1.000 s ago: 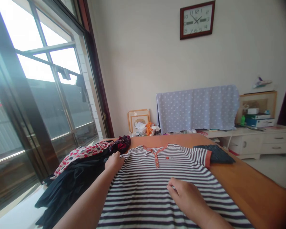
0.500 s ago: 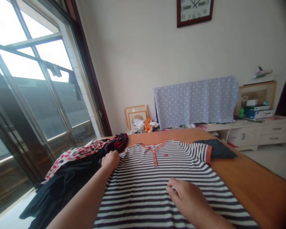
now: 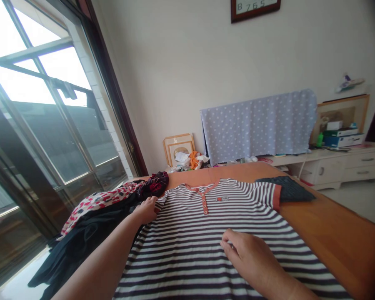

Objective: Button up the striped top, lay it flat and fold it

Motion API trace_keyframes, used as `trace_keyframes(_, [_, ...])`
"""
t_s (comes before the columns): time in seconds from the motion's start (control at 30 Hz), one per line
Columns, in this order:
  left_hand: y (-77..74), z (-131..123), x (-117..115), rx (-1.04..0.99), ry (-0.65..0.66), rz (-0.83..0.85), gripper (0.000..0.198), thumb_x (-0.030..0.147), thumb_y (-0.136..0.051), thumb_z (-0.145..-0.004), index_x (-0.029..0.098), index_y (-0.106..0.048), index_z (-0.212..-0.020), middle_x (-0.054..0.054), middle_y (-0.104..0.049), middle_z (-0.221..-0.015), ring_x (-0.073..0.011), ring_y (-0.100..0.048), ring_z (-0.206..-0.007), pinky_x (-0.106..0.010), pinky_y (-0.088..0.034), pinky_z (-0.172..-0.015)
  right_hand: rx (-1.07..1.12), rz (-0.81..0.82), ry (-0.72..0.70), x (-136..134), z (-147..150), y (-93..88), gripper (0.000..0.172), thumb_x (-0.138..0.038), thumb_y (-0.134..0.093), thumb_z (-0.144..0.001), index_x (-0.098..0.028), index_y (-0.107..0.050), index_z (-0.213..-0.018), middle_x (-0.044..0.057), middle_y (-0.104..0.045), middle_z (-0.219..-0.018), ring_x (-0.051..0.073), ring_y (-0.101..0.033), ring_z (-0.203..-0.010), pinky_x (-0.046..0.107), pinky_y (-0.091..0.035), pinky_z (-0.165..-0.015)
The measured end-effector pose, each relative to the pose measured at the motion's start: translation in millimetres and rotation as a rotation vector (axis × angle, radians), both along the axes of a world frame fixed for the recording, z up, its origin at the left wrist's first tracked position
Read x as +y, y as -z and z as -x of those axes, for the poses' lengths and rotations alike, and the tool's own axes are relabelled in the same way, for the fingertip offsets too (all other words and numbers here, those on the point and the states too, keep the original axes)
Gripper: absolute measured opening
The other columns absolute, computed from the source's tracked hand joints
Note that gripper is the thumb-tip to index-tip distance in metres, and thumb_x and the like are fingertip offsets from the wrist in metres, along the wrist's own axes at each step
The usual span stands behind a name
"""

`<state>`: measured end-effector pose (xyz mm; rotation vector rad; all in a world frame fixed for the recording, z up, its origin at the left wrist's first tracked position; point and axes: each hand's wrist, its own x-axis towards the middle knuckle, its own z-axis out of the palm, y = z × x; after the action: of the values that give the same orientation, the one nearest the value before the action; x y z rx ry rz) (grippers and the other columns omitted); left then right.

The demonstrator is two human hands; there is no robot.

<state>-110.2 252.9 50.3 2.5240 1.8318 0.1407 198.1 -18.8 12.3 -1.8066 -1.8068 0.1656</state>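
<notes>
white striped t-shirt (image 3: 187, 258) on orange wooden table (image 3: 331, 221) | left hand (image 3: 146, 210) gripping its shoulder edge | right hand (image 3: 250, 258) pinching its front

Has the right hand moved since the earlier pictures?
Yes, slightly: the right hand has shifted back toward the person, farther from the folded dark cloth on the table, though the head camera moved too.

A private home, its room fitted out with domestic furnishings: a wooden-framed wall clock (image 3: 255, 5) hung over a polka-dot cloth (image 3: 258, 127) and a low white drawer cabinet (image 3: 346, 168), with framed pictures (image 3: 178, 149) propped beside a large metal-framed window (image 3: 50, 104)
</notes>
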Motion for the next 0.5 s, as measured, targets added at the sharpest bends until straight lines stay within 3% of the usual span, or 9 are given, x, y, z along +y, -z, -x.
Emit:
trace_keyframes(0.1, [4.2,2.5,0.8,-0.080,-0.031,-0.004,0.038,0.028,-0.061,-0.076,0.026,-0.061,-0.114,-0.008,-0.062,-0.127,-0.0278,-0.058,-0.115,-0.035,-0.045,-0.091,0.002,0.014,0.004,-0.2,0.2,-0.2,0.023,-0.035,-0.044,-0.097,-0.028,-0.062,-0.085,-0.003,-0.071,-0.076,0.018,-0.066,-0.074,0.028,-0.028,-0.062])
trace_keyframes(0.2, [3.9,3.2,5.4,-0.210,-0.082,0.003,0.018,0.029,-0.055,-0.082,0.023,-0.067,-0.094,-0.007,-0.069,-0.111,-0.0260,-0.062,-0.107,-0.034,-0.045,-0.089,-0.002,0.028,0.009,-0.8,-0.3,0.5,0.022,-0.035,-0.045,-0.096,-0.028,-0.063,-0.085,-0.003,-0.071,-0.075,0.019,-0.067,-0.075,0.028,-0.028,-0.062])
trace_keyframes(0.27, [2.6,2.7,10.1,-0.338,-0.118,0.007,0.017,0.030,-0.053,-0.084,0.022,-0.067,-0.089,-0.006,-0.071,-0.102,-0.0239,-0.063,-0.102,-0.032,-0.047,-0.086,-0.006,0.028,0.012,-1.0,-0.9,0.4,0.022,-0.035,-0.045,-0.096,-0.028,-0.064,-0.086,-0.003,-0.071,-0.075,0.018,-0.067,-0.075,0.029,-0.029,-0.062])
trace_keyframes(0.5, [5.4,-3.5,29.5,-0.941,-0.366,0.114,0.028,0.039,-0.053,-0.089,0.017,-0.062,-0.104,-0.006,-0.071,-0.080,-0.0187,-0.069,-0.067,-0.028,-0.054,-0.060,-0.006,0.037,0.008,-1.5,-1.4,-2.3,0.022,-0.034,-0.045,-0.096,-0.028,-0.064,-0.087,-0.002,-0.071,-0.077,0.019,-0.067,-0.076,0.028,-0.030,-0.063])
